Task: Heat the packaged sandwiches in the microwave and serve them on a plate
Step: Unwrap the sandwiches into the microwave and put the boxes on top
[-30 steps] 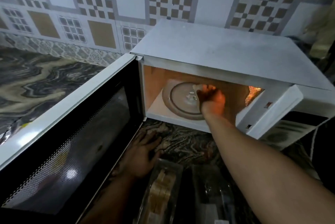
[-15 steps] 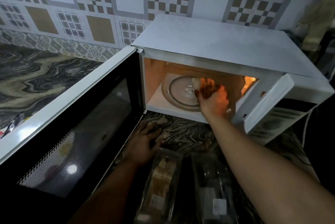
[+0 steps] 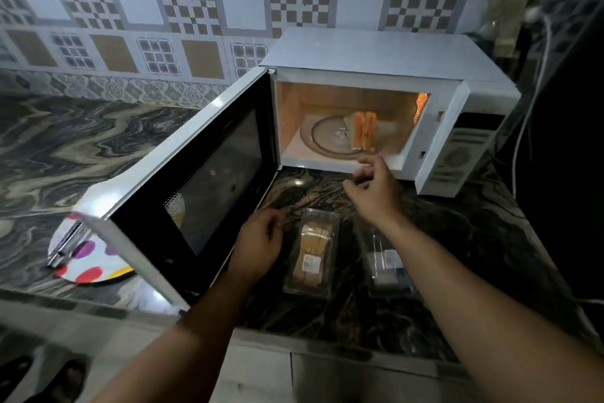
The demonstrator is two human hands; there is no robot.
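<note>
Withdrawn from the oven cavity, the right hand [image 3: 372, 188] now hangs before the sill, fingers loosely curled, holding nothing. Left hand [image 3: 260, 244] has lifted off the counter, also empty. One unwrapped sandwich [image 3: 362, 134] stands on the turntable [image 3: 322, 138] of the microwave [image 3: 376, 56]; a second, the packaged sandwich [image 3: 312, 252], waits beside an empty clear pack [image 3: 387, 267]. Heating and plating on the spotted plate [image 3: 86, 268] remain.

One microwave [image 3: 376, 56] stands on the worktop [image 3: 98, 148], with one sandwich [image 3: 361, 134] on its one turntable [image 3: 327, 141]. Two clear packs lie in front: one full [image 3: 312, 252], one empty [image 3: 387, 263]. One dotted plate [image 3: 88, 268]. Two hands, left [image 3: 258, 244] and right [image 3: 376, 190].
</note>
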